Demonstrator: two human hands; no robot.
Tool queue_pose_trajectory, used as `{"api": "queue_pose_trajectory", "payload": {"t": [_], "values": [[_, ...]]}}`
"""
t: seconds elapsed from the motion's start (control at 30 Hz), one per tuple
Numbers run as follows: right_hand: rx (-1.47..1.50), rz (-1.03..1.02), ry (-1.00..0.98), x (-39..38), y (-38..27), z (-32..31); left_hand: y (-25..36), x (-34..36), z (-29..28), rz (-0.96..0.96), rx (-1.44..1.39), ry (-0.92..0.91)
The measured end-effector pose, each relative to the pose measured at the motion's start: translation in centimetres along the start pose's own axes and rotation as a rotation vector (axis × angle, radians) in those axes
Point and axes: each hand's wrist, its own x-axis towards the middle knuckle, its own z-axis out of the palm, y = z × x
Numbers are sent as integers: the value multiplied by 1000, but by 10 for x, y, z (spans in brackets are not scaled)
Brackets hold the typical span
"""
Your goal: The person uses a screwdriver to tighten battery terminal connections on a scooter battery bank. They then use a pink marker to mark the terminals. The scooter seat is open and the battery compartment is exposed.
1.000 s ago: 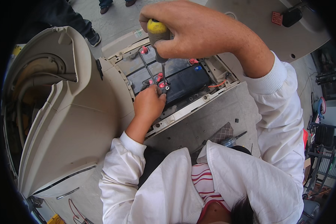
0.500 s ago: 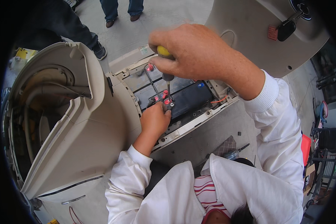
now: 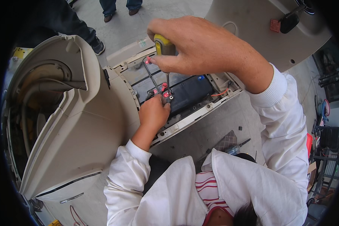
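Observation:
My right hand is closed round the yellow-and-grey handle of a screwdriver. The shaft points down to a red-marked terminal on a black battery; whether the tip sits in the screw is too small to tell. At that same terminal, my left hand pinches a dark cable connector with thumb and fingertips, partly covering it. Further red terminal caps and dark cables lie across the grey batteries behind.
The batteries sit in a beige frame of a vehicle. A curved beige body panel rises at left, another at upper right with a hanging key. Another power tool lies on the floor. People's legs stand beyond.
More of the yellow handle now shows as my right hand's fingers have shifted on it. My left hand stays at the terminal. The whole view has shifted slightly.

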Motion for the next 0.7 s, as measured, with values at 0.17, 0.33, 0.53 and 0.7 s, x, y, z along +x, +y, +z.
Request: {"api": "queue_pose_trajectory", "payload": {"t": [0.17,0.33,0.53,0.7], "values": [[60,-28,70,-1,8,10,2,-1,0,-2,-16,5],[175,-178,166,-4,11,14,3,0,-1,2,-15,1],[-73,104,11,-5,-7,3,2,0,-1,-6,9,-16],[148,-100,119,-9,5,12,3,0,-2,-13,-8,-14]]}}
